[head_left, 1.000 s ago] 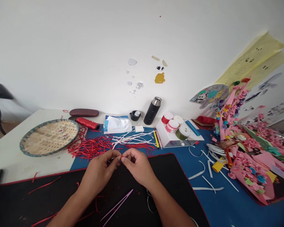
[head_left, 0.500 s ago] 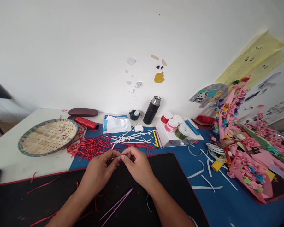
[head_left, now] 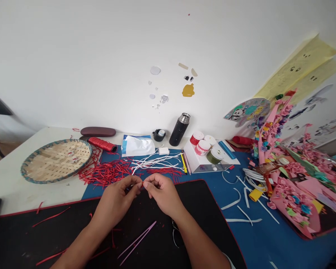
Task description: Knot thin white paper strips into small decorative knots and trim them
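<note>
My left hand (head_left: 116, 201) and my right hand (head_left: 162, 194) meet fingertip to fingertip above the black mat (head_left: 201, 209). Both are closed in a pinch on a tiny red paper piece (head_left: 142, 184) between them. Just behind my hands lies a heap of red paper strips (head_left: 106, 172) with white paper strips (head_left: 156, 161) beside it. A pair of purple tweezers (head_left: 137, 242) rests on the mat in front of my hands, between my forearms.
A woven basket tray (head_left: 56, 160) sits at the left, a red thread spool (head_left: 102, 144) and dark case (head_left: 98, 131) behind it. A black flask (head_left: 179, 130), paint jars (head_left: 203, 146) on a white box, and pink paper craftwork (head_left: 294, 183) fill the right side. Loose white strips (head_left: 240, 216) lie on the blue surface.
My hands have stayed pinched together, with only small finger shifts on the red piece. The view has dipped slightly.
</note>
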`<state>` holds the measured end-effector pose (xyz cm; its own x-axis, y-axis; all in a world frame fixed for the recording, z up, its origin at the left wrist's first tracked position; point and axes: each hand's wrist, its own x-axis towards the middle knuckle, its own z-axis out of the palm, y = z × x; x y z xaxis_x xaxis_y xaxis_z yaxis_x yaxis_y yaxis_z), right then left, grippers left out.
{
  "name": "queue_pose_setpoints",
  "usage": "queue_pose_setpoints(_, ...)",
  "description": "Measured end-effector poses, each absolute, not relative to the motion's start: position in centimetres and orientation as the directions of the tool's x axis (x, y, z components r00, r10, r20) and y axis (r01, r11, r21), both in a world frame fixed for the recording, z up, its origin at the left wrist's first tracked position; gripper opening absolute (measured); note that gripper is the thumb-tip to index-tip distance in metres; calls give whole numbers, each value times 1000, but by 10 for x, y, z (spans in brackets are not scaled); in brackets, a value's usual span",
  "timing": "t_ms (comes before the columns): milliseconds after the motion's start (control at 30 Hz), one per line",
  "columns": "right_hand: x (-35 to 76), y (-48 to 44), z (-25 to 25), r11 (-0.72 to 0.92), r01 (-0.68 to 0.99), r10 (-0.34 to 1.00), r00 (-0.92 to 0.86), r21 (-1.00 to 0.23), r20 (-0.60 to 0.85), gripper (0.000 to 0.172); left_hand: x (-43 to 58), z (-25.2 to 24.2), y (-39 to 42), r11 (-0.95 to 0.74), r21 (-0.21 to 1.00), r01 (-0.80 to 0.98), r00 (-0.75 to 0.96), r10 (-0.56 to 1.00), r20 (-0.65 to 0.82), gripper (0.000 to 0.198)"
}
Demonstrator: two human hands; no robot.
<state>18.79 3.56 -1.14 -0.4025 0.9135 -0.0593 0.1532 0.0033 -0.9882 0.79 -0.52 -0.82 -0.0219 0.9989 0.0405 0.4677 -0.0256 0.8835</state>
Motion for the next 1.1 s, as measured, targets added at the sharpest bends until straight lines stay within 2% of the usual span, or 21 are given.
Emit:
queue_pose_setpoints(200, 189, 36, -12, 26, 179, 911, -408, -984, -50, 14, 9, -9, -4, -16, 910, 415, -23, 999, 28, 28)
queue_pose_setpoints(533, 186, 35, -11, -3, 221, 915, -394, -975, -92, 5, 8, -12, -3, -17, 920, 391, -14, 1000, 24, 27)
queue_pose_setpoints(833, 185, 34, -13, 80, 334, 930, -363, -939, -50, 6, 10, -12, -3, -27, 905, 424, 8, 1000, 26, 29)
queue_pose_setpoints(1100, 186, 35, -14, 29, 281, 926, -368, -959, -80, 6, 9, -12, -2, -45, 913, 405, 17, 999, 42, 27)
